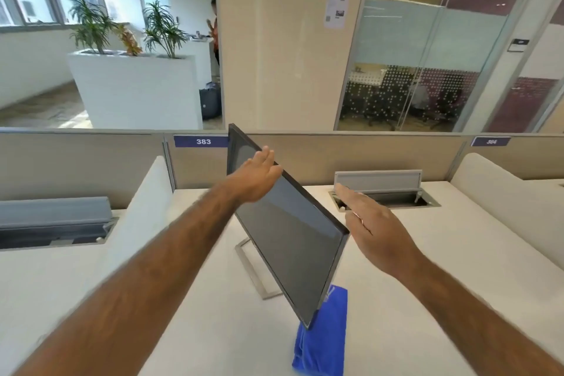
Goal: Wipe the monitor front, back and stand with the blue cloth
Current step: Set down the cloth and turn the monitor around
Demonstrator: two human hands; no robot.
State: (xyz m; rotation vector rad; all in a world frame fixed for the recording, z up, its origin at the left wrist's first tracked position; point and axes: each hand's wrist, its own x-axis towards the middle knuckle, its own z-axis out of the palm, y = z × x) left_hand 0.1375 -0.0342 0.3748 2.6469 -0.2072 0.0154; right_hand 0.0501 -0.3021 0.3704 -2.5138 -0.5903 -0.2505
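Observation:
A dark flat monitor (290,232) stands on the white desk, turned edge-on so its screen faces left. Its silver frame stand (254,272) rests on the desk behind and below it. My left hand (256,177) lies flat against the screen near its top edge, fingers together and extended. My right hand (369,223) hovers open just right of the monitor's top corner, touching nothing that I can see. A folded blue cloth (323,336) lies on the desk at the front, partly under the monitor's near corner. Neither hand holds it.
A white desk (427,284) with cream dividers on both sides. An open grey cable flap (378,181) sits at the back right, another (55,217) on the left desk. A beige partition (335,156) labelled 383 runs behind. A person stands far off by the planters.

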